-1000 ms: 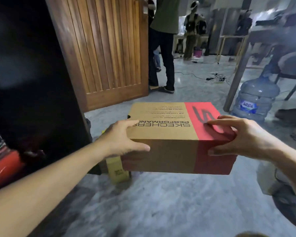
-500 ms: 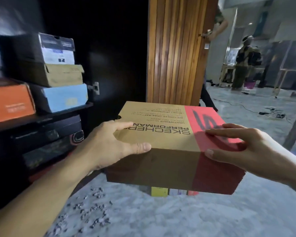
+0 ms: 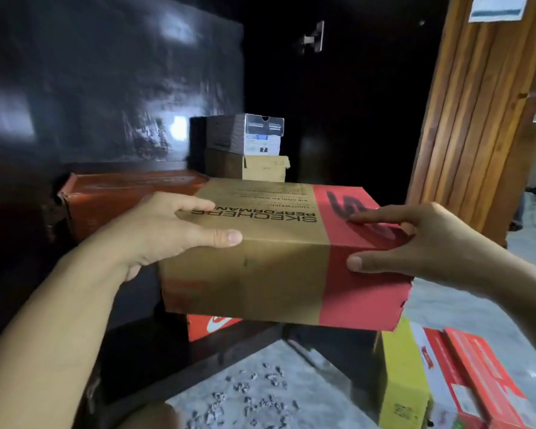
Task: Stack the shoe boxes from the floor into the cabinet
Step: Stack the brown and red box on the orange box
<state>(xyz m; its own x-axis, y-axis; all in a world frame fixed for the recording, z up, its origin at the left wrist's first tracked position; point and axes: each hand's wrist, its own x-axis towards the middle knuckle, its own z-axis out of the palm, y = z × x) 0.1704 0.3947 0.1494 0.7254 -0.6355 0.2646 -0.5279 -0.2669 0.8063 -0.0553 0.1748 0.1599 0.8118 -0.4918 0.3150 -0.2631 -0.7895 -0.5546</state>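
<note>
The brown-and-red shoe box point(image 3: 279, 252) is clamped between both hands: the left hand point(image 3: 164, 230) is curled over its left top corner with the thumb pressed along the front top edge, and the right hand point(image 3: 421, 246) is wrapped round its right end, fingers on the red lid and thumb on the red front face. The box is held level in the air at the centre of the view, in front of the dark cabinet point(image 3: 112, 88), above the floor point(image 3: 260, 385). Its lid is brown cardboard with upside-down black lettering, partly covered by the left hand, and a red band with a dark logo runs over its right third; the lower right corner looks frayed. Much of the cabinet interior toward 12 o'clock is lost in darkness. At 10 o'clock an orange box point(image 3: 112, 193) is half hidden behind the held box; at 12 o'clock a grey box point(image 3: 248, 133) sits on a tan box point(image 3: 254, 168). At 6 o'clock a red box with a white logo point(image 3: 211, 326) is mostly covered. At 4 o'clock a yellow box point(image 3: 403, 376) and red boxes point(image 3: 471, 382) are cut off by the frame edge.
</note>
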